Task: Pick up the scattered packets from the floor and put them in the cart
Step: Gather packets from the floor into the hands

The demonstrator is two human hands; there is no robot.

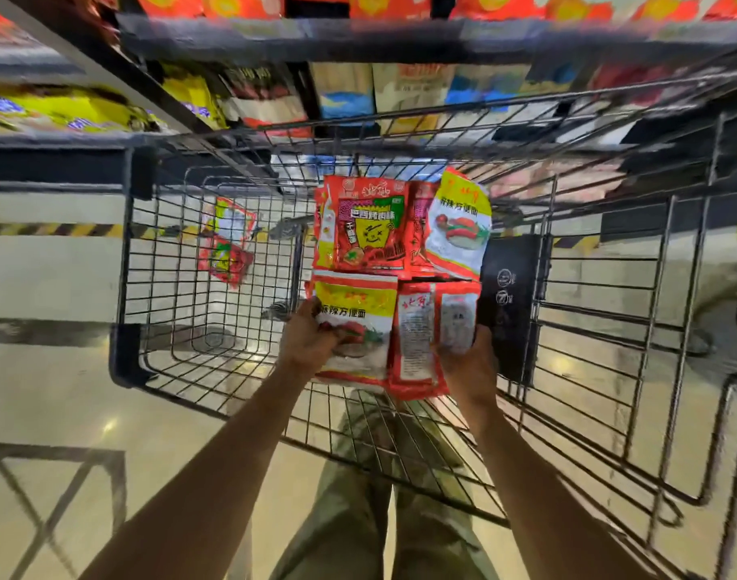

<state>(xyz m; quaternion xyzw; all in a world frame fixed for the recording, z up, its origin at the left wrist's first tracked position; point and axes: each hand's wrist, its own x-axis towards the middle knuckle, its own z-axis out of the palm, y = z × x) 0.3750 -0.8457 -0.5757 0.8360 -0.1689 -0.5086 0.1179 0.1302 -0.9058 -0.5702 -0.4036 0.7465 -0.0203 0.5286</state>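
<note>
A black wire cart [126, 261] fills the middle of the head view. Both hands hold a bunch of red, yellow and white noodle packets over its basket. My left hand [306, 341] grips a white packet with a yellow band [358, 316]. My right hand [469, 366] grips a red packet showing its printed back [417, 341]. Two more packets, a red one [369, 223] and a white one with chillies [459, 228], fan out beyond them. Another red packet [228, 240] lies low inside the basket at the left.
Store shelves [358, 35] stacked with packets stand just behind the cart. A black plastic flap [511, 303] sits on the cart's right side by my right hand. Glossy beige floor [65, 395] spreads to the left, with a yellow-black hazard stripe [53, 230].
</note>
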